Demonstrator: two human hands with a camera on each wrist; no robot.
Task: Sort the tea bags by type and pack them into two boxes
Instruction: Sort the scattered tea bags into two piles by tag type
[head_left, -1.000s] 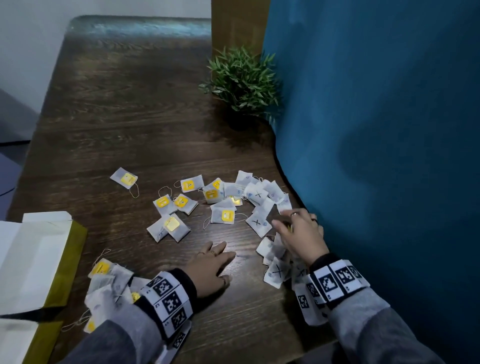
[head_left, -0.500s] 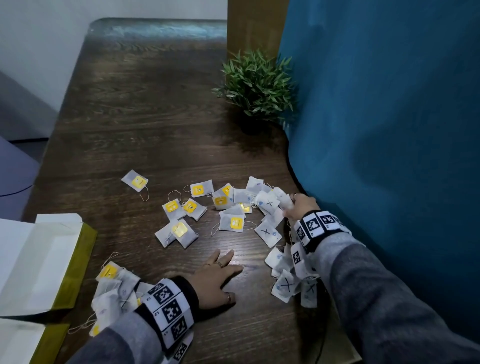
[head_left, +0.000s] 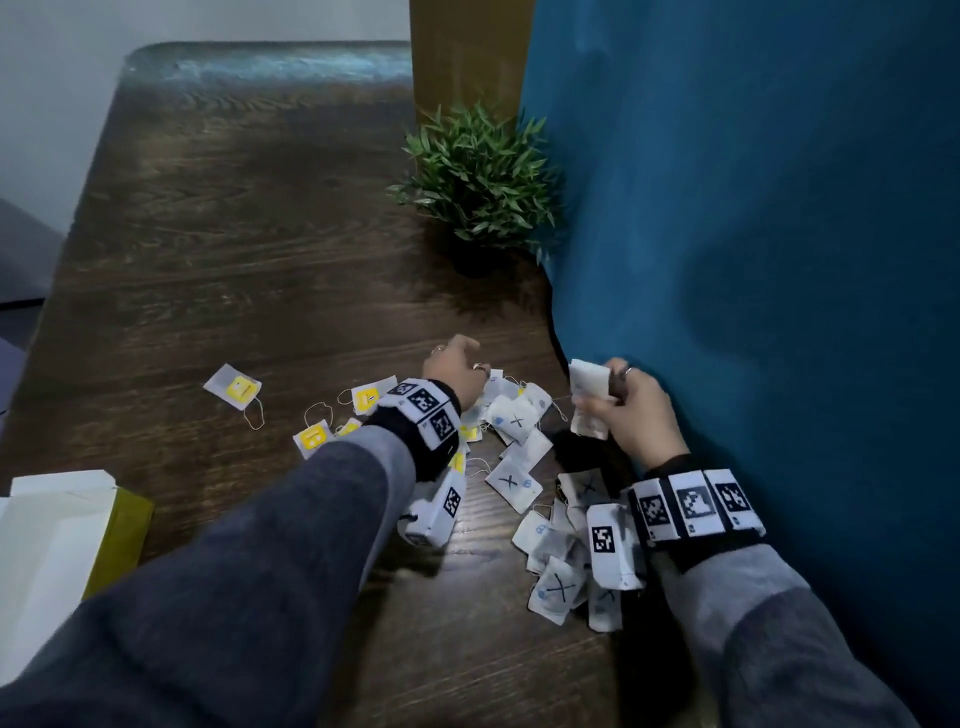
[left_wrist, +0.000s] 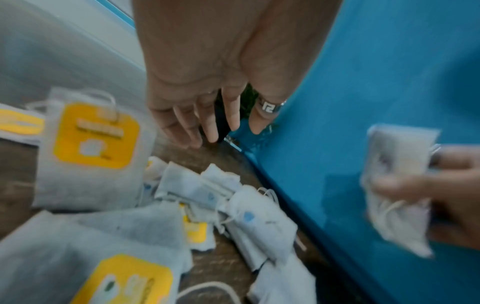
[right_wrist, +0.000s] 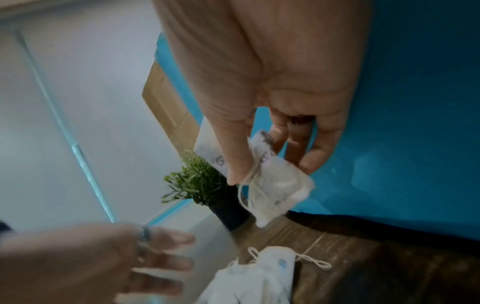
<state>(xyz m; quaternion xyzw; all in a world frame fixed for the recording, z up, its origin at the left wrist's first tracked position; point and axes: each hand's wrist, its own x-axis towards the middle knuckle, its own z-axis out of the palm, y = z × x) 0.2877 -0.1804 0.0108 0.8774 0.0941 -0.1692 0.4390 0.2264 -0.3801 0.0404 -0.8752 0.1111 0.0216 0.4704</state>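
Note:
Tea bags lie scattered on the dark wooden table (head_left: 249, 249). Those with yellow labels (head_left: 234, 387) (left_wrist: 93, 133) are on the left; white ones marked with an X (head_left: 511, 483) are on the right. My right hand (head_left: 623, 410) (right_wrist: 270, 172) is raised by the blue partition and pinches a small bunch of white tea bags (head_left: 587, 400) (right_wrist: 275, 185) (left_wrist: 400, 185) between thumb and fingers. My left hand (head_left: 452, 364) (left_wrist: 215, 131) reaches over the far side of the pile with straight fingers and holds nothing. An open white and yellow box (head_left: 57, 545) sits at the left edge.
A small potted plant (head_left: 478, 182) stands at the back right, just beyond the hands. A blue fabric partition (head_left: 727, 260) bounds the table's right side. Another heap of X-marked bags (head_left: 556, 587) lies under my right wrist.
My left hand left the table near the front and reached forward over the pile. My right hand rose from the pile with a bunch of white tea bags.

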